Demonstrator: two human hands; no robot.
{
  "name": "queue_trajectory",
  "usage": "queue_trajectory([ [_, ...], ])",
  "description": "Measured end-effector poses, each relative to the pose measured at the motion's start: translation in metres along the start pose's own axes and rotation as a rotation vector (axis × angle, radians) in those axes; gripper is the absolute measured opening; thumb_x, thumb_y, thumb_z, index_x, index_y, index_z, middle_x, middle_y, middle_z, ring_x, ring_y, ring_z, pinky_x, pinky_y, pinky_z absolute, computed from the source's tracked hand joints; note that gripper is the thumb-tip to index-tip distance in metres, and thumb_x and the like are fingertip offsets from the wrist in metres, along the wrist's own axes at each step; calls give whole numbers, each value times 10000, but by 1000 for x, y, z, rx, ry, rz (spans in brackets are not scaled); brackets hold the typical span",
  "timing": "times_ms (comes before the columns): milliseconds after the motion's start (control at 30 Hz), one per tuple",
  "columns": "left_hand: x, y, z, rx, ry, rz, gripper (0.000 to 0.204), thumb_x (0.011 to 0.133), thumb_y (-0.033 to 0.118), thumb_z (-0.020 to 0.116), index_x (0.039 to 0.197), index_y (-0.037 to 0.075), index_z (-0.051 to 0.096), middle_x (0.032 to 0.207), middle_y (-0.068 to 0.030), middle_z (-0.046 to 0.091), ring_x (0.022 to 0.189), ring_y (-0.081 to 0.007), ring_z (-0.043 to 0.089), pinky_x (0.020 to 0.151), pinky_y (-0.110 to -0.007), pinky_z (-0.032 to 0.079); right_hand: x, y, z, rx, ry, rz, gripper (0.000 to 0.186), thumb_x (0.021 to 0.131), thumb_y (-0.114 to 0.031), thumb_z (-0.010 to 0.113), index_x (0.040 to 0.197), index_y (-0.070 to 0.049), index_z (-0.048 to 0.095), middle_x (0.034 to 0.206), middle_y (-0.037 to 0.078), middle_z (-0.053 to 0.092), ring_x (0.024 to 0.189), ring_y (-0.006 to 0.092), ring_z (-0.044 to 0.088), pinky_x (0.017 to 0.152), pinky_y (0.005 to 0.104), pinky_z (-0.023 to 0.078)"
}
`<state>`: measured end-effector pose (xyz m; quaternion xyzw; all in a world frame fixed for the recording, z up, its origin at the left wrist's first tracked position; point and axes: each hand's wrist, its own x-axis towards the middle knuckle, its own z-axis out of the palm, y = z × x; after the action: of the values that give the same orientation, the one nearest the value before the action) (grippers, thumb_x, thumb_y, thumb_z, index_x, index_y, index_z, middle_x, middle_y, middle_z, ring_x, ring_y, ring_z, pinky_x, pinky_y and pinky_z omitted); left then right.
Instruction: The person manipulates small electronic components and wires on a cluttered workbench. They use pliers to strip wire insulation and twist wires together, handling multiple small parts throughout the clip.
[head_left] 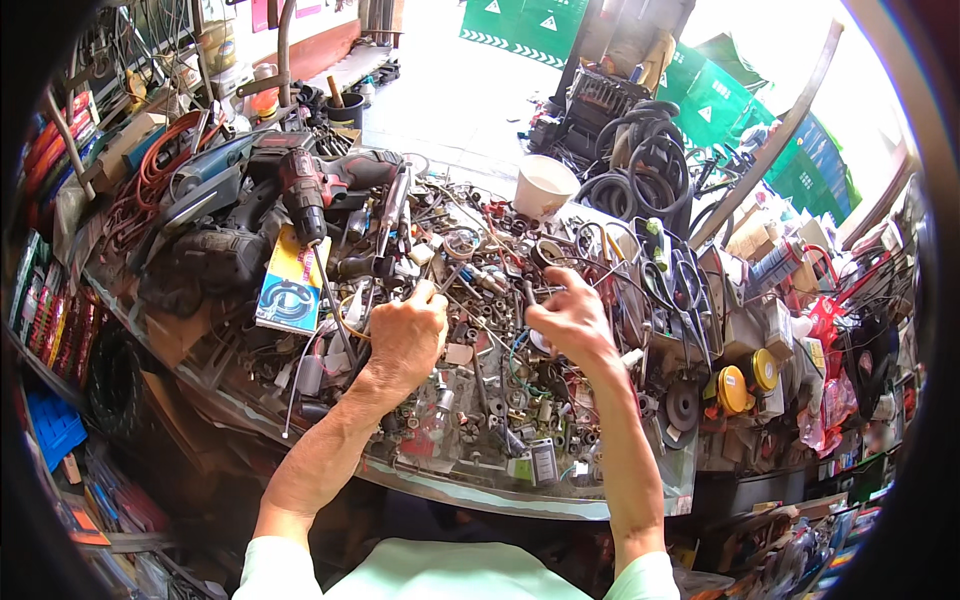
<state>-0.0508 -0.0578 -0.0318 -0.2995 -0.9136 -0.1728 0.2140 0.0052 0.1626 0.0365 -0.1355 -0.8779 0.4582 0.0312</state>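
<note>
Both hands are over a glass-topped table covered in loose hardware. My left hand [408,328] is closed, thumb pressed against curled fingers; whatever it pinches is too small to make out. Left of it lie a blue and yellow box [291,283] and a dark metal rod. My right hand [572,318] is bent, its fingers drawn together at a slim dark piece [530,291] that I cannot name. A ring-shaped part [547,252] lies just beyond those fingers. Nuts, bolts, fittings and wires spread between and below the hands.
A red and black power drill [310,190] lies at the far left, and a white bucket [543,187] stands at the back. Scissors [682,285] and a grinding disc [683,406] are at the right, near yellow-lidded tins [733,390]. Black hoses [645,165] are piled behind.
</note>
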Motion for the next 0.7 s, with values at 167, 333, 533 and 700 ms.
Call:
queue_trajectory([
  [167,2,10,-10,-125,65,14,58,861,149,700,885,97,709,876,-39,648,623,-262,658,562,-374,510,-54,26,-21,568,-124,66,624,838,-19,607,1422,65,402,787,85,670,569,123,634,480,253,540],
  [333,5,33,-27,-634,-15,111,125,852,159,749,949,80,736,848,-77,671,648,-241,676,578,-354,533,-76,51,1,833,-14,-14,521,845,51,628,1324,3,428,877,110,700,722,149,701,589,261,592],
  [533,-3,49,-34,-1035,-392,127,179,854,108,765,1024,57,743,877,-93,712,738,-208,672,668,-324,532,-85,41,27,648,203,-290,402,856,106,632,1143,-47,395,953,163,713,848,178,713,719,282,604],
  [700,-2,52,-34,-1129,-413,69,173,867,95,756,1021,18,738,857,-101,728,742,-186,672,663,-305,526,-88,45,28,745,196,-288,408,842,127,650,1080,-60,377,974,181,707,857,179,714,739,275,607],
])
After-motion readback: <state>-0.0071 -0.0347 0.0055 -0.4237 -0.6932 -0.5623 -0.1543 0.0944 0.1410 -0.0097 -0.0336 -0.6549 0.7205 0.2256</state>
